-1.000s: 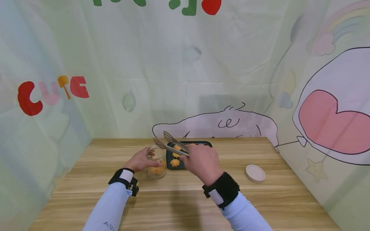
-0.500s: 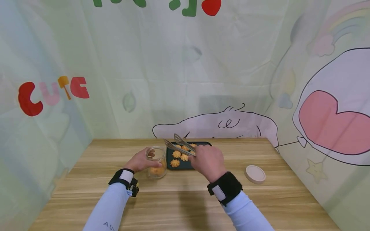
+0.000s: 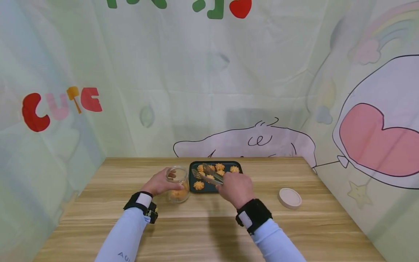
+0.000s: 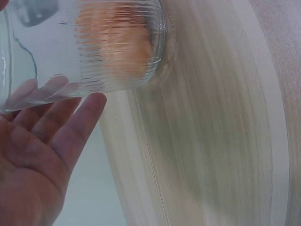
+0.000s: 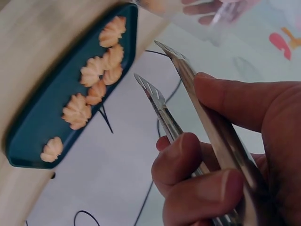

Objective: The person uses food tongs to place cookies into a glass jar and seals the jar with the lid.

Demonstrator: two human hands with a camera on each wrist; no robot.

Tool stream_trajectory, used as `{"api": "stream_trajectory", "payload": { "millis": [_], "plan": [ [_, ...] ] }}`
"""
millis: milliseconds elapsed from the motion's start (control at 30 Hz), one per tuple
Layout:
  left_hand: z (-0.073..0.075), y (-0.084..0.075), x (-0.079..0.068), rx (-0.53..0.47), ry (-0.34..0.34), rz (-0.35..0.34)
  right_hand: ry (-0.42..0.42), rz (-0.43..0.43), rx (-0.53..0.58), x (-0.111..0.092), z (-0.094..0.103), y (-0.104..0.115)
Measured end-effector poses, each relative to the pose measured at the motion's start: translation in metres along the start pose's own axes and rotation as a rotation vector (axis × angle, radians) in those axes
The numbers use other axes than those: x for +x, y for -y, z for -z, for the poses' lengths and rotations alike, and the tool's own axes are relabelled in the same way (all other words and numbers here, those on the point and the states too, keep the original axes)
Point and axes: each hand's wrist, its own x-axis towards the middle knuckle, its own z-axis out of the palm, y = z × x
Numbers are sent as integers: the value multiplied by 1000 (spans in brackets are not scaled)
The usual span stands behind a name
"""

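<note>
My left hand (image 3: pixel 161 183) holds a clear glass jar (image 3: pixel 178 178) that stands uncovered on the table, with orange-brown cookies (image 4: pixel 117 42) at its bottom. In the left wrist view, fingertips lie along the jar's wall. My right hand (image 3: pixel 236 188) grips metal tongs (image 5: pixel 221 136), thumb on one arm and fingers round the other. The tong tips are apart with nothing between them, over the left part of a dark baking tray (image 3: pixel 209 189). Several swirled cookies (image 5: pixel 77 111) lie on that tray; the right hand and tongs hide part of it in the head view.
A round pale lid (image 3: pixel 290 198) lies on the wooden table (image 3: pixel 183 233) to the right of the tray. The tray sits near the table's back edge, just right of the jar. A printed curtain (image 3: pixel 170 91) hangs behind and at both sides.
My right hand has moved the tongs rightward from above the jar, then lowered them over the tray's cookies. My left hand and the jar have stayed in place.
</note>
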Motion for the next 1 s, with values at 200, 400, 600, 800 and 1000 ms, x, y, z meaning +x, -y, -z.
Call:
{"api": "stream_trajectory", "payload": {
  "millis": [200,400,600,800,1000],
  "plan": [
    [0,1,0,4,-4,-2,11,-13,4,1,-18,0],
    [0,-1,-2,-4,-2,-7,19,-37,13,0,-29,2],
    [1,-4,-4,-8,-3,-10,35,-32,3,-2,-39,4],
    [0,-3,-2,-2,-5,-8,-19,-16,-8,-5,-48,3],
    [0,-2,-2,0,-8,-3,-51,-3,6,-10,-50,5]
  ]
}}
